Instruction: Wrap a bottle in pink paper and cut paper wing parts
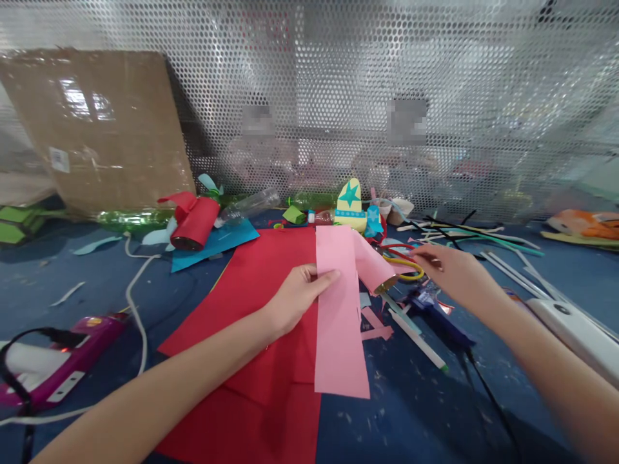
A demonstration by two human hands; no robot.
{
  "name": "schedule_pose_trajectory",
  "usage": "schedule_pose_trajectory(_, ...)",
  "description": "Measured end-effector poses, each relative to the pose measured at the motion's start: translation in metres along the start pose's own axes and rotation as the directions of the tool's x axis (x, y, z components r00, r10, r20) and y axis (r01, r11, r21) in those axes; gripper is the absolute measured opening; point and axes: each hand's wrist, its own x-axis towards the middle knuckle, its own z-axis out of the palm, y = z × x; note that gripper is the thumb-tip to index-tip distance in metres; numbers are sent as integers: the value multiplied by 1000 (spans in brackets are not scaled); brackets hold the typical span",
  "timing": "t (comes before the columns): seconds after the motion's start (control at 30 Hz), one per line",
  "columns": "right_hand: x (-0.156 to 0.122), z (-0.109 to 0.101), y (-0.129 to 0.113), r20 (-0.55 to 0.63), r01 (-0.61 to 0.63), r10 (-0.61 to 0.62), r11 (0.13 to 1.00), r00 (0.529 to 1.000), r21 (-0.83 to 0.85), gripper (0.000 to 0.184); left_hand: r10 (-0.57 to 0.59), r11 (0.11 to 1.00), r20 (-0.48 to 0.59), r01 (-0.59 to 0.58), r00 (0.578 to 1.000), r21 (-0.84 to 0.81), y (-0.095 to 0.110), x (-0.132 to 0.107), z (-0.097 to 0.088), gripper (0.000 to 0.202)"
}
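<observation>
My left hand pinches the left edge of a long pink paper strip that lies over a large red paper sheet. The strip's top end joins a pink-wrapped tube that points right. My right hand reaches toward yellow-handled scissors beside the tube's open end. Its fingers are curled and partly blurred, and whether they grip anything is unclear.
A dark glue gun with a black cord lies under my right wrist. A white pen and pink scraps lie nearby. A red paper rocket, blue paper, green bottles and cardboard stand behind. A magenta device sits at left.
</observation>
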Motion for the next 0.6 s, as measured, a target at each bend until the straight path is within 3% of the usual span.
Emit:
schedule_pose_trajectory(0.13, 32, 6, 26, 113, -23, 45, 982, 993, -187, 14, -8, 1000, 15, 7, 1000, 15, -1, -1, 0, 34)
schedule_pose_trajectory(0.3, 62, 21, 22, 310, 39, 72, 941, 948, -337, 27, 7, 997, -37, -4, 999, 80, -4, -2, -1, 41)
schedule_pose_trajectory(0.47, 64, 29, 9, 266, 32, 99, 894, 959, -448, 29, 27, 997, -57, -22, 998, 79, -4, 1, -4, 40)
schedule_pose_trajectory(0.6, 60, 17, 8, 140, 8, 69, 875, 988, -484, 31, 50, 997, -101, -44, 994, 55, -4, 6, -8, 37)
